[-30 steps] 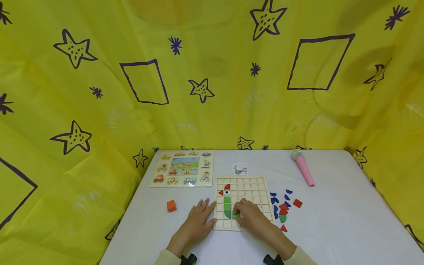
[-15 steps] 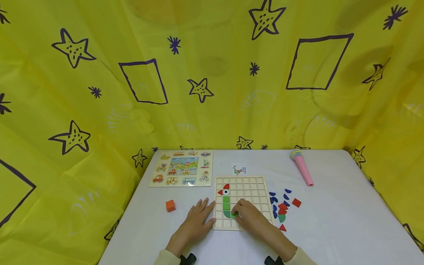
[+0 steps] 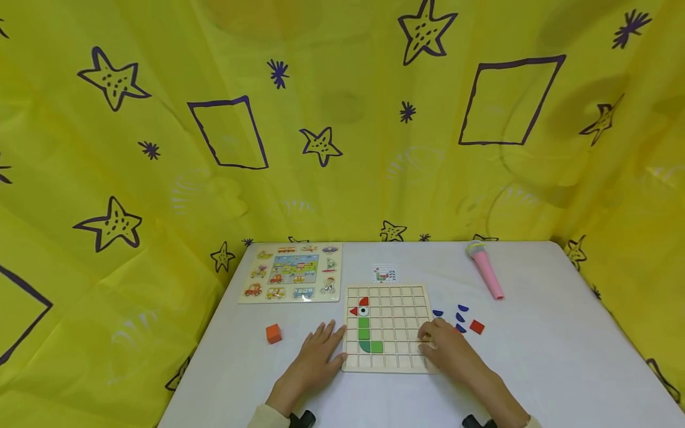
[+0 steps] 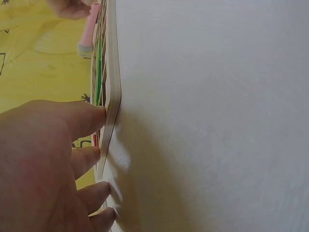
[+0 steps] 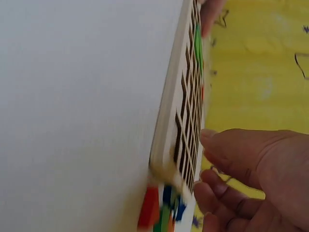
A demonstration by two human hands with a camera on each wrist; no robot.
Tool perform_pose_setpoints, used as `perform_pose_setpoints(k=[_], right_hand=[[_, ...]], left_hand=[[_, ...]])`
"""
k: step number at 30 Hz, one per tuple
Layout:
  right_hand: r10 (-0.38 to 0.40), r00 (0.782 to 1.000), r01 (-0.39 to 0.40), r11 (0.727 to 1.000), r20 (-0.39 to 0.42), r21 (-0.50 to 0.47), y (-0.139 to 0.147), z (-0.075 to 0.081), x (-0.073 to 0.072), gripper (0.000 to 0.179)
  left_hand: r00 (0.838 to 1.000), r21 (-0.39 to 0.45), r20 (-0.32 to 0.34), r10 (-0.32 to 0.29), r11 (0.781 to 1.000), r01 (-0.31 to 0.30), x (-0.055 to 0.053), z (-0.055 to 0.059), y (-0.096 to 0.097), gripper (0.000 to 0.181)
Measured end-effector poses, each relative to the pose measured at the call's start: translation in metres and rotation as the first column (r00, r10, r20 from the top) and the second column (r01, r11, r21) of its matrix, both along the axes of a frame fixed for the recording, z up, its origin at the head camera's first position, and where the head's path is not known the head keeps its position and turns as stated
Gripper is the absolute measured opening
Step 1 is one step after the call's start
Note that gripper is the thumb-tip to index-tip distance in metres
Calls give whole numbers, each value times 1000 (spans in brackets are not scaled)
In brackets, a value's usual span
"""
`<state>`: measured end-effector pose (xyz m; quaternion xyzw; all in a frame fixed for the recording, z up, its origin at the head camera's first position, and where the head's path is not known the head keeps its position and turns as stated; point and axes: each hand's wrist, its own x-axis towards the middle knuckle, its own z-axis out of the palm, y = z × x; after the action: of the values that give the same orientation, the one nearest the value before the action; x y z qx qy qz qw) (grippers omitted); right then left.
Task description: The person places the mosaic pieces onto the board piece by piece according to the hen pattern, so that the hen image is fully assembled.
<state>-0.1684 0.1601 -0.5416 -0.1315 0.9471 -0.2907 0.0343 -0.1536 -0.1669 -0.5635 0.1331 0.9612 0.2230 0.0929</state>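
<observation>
A wooden grid board lies on the table. On its left side sit a red quarter-circle, a red triangle, a white eye disc, several green squares and a dark green quarter-circle. My left hand rests on the table, its outstretched fingers touching the board's left edge. Over the right edge hovers my right hand; in the right wrist view its thumb and fingers are apart, with nothing between them. Beyond it lie blue half-circles; the hand hides other loose pieces.
A red square lies right of the loose pieces. Behind the board is a small picture card. A vehicle puzzle lies back left, an orange cube in front of it. A pink toy microphone lies back right.
My right hand has let go of the green square, now flat in the grid beside the dark green quarter-circle, and has moved right to the board's edge. My left hand stays in place.
</observation>
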Motion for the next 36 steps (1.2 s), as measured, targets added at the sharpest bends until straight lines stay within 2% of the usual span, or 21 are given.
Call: perform_pose_setpoints(k=[6, 10, 13, 17, 24, 32, 36], right_hand=[[-115, 990, 114, 993, 84, 19, 38, 5, 1, 15], [-131, 981, 131, 991, 146, 7, 49, 3, 2, 15], [-124, 979, 127, 992, 163, -10, 52, 2, 4, 15], [-128, 980, 131, 991, 153, -11, 54, 4, 4, 13], [-153, 974, 153, 988, 166, 11, 53, 0, 5, 27], [-123, 985, 122, 992, 124, 12, 55, -1, 1, 16], [-120, 986, 121, 993, 114, -3, 61, -3, 0, 25]], left_hand=[[1000, 2, -12, -11, 1000, 11, 0, 0, -3, 63], [1000, 9, -14, -13, 1000, 13, 1, 2, -4, 63], [1000, 10, -10, -10, 1000, 11, 1, 3, -3, 63], [1000, 2, 0, -6, 1000, 6, 0, 1, -2, 63], [1000, 4, 3, -5, 1000, 5, 0, 0, -3, 63], [1000, 10, -5, -17, 1000, 17, -1, 0, -2, 63], [1000, 7, 2, -13, 1000, 13, -1, 1, -2, 63]])
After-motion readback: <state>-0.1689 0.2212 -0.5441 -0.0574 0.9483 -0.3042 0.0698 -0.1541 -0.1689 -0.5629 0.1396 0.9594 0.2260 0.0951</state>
